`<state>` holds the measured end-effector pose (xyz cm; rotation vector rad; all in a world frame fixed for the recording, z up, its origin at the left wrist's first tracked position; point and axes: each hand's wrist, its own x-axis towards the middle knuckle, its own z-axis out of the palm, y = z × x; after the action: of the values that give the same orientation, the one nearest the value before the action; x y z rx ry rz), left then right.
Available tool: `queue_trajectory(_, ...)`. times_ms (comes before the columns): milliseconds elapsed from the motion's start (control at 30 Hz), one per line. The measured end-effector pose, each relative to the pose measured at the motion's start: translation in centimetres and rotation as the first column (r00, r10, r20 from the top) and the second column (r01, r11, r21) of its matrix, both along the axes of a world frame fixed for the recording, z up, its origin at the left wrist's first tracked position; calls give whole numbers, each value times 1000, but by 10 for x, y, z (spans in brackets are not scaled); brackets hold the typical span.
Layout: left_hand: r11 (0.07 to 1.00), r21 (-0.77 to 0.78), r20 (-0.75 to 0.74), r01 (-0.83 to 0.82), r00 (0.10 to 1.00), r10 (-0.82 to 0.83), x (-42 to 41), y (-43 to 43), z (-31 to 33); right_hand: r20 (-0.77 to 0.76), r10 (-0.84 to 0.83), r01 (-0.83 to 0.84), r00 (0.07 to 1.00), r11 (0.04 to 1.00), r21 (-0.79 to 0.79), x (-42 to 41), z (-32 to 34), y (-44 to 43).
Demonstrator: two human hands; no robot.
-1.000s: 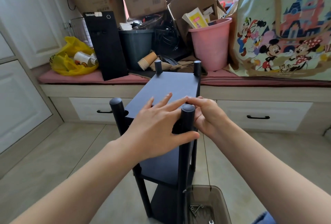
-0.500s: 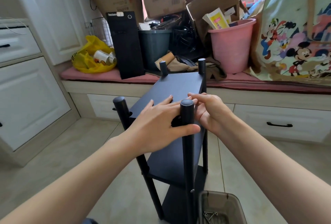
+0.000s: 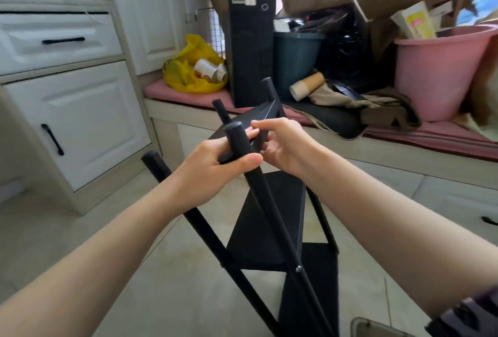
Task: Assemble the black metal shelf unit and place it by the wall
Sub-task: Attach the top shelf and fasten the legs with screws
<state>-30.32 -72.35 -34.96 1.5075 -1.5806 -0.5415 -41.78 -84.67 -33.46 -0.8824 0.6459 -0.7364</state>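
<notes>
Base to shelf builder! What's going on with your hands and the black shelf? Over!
Left hand grips front post. Right hand at top shelf corner, grip unclear. Shelf unit tilted. Cluttered bench ahead.

The pale tiled floor [image 3: 134,242] is carrying the black shelf unit [image 3: 269,223], which is leaning tilted, its feet out of view. A clear container [image 3: 372,328] is sitting at the bottom edge. Behind, the low counter [image 3: 377,153] is bearing a pink cushion [image 3: 156,89] — on it are sitting a yellow bag [image 3: 186,72], a black tower case [image 3: 250,53], a dark bin [image 3: 293,61], stacked paper cups [image 3: 307,85] and a pink bucket [image 3: 436,72].
</notes>
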Motion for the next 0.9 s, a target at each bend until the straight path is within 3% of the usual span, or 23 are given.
queue_trajectory(267, 976, -2, -231, -218, 950, 212, 74, 38, -71, -211, 142, -147, 967, 989, -9, 108, -53, 19)
queue_trajectory(567, 949, 192, -515, -250, 798, 314, 84, 74, -222, -489, 282, -274, 825, 957, 90, 143, -167, 48)
queue_trajectory(900, 883, 371, -593, -287, 659, 464, 72, 120, -317, -645, 379, -404, 663, 907, 118, 156, -258, 80)
